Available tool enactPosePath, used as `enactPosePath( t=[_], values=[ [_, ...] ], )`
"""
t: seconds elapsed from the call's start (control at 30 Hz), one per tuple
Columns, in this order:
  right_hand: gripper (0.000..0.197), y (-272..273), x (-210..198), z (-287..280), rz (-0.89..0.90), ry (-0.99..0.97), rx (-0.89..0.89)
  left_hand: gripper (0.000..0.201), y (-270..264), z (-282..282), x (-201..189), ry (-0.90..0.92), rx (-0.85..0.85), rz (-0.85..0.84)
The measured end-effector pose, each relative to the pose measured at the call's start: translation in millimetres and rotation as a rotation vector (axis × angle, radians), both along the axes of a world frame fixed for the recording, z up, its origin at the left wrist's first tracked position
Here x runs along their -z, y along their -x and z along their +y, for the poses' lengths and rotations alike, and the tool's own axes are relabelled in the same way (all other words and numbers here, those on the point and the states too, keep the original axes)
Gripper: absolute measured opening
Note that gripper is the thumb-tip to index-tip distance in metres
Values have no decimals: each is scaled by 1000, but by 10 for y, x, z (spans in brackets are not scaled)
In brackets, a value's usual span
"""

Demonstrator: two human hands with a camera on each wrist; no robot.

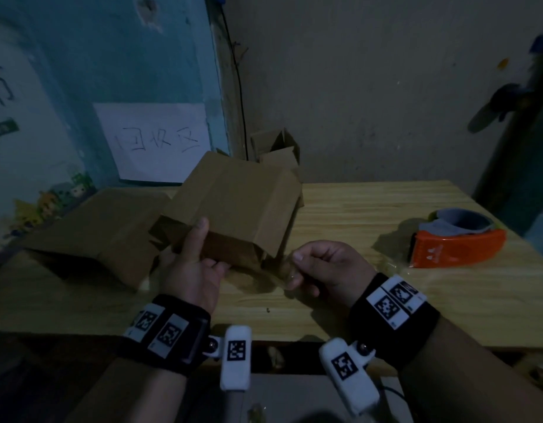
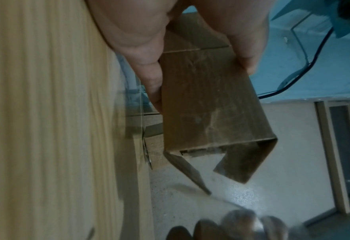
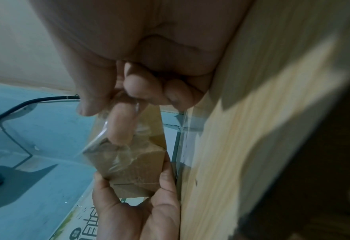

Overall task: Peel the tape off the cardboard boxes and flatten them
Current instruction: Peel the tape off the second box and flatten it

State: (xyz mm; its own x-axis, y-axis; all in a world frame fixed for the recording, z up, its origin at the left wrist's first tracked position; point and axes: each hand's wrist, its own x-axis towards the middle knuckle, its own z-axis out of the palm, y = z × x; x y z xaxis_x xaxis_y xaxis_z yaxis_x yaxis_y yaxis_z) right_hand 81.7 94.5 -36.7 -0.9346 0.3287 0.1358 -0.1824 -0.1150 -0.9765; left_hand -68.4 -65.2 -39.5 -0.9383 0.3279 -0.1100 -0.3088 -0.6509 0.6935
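Your left hand (image 1: 196, 264) holds the box (image 1: 236, 206) above the desk (image 1: 386, 288), thumb on the top face and the other fingers under the near end. From the head view the box sits at 12 o'clock of that hand, tilted, its far end higher.

Your right hand (image 1: 325, 267), at 3 o'clock of the box's near corner, has its fingers curled and pinches a strip of clear tape (image 1: 290, 265). In the head view the tape is only a faint sheen. The right wrist view shows it far better: the tape (image 3: 112, 141) runs from your fingertips (image 3: 137, 91) down to the box (image 3: 137, 172), wrinkled where it meets the cardboard, with your left hand (image 3: 137, 211) gripping below.

The left wrist view alone shows the box (image 2: 206, 100) as an open sleeve, its end flaps hanging loose, and your thumb (image 2: 246, 37) and finger (image 2: 151, 78) clamping opposite faces.

Only the head view shows the rest: flattened cardboard (image 1: 96, 236) on the desk at 9 o'clock of the box, another open box (image 1: 276, 148) at 12 against the wall, and an orange tape dispenser (image 1: 456, 239) at 3, well apart.
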Motion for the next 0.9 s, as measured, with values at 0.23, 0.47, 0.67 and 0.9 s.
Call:
enactPosePath(
  t=[0.23,0.47,0.67,0.9],
  values=[
    [24,3,3,-8,-10,-23,-2,68,26,6,39,-16,-27,3],
    [30,-21,-12,-15,-2,-28,6,28,35,-26,-30,-162,-59,-44],
    [17,-56,-29,-5,-17,152,56,31,6,-31,-94,-164,-34,-105],
    [22,-36,23,28,60,207,192,42,7,-32,-63,-120,9,-54]
  ],
)
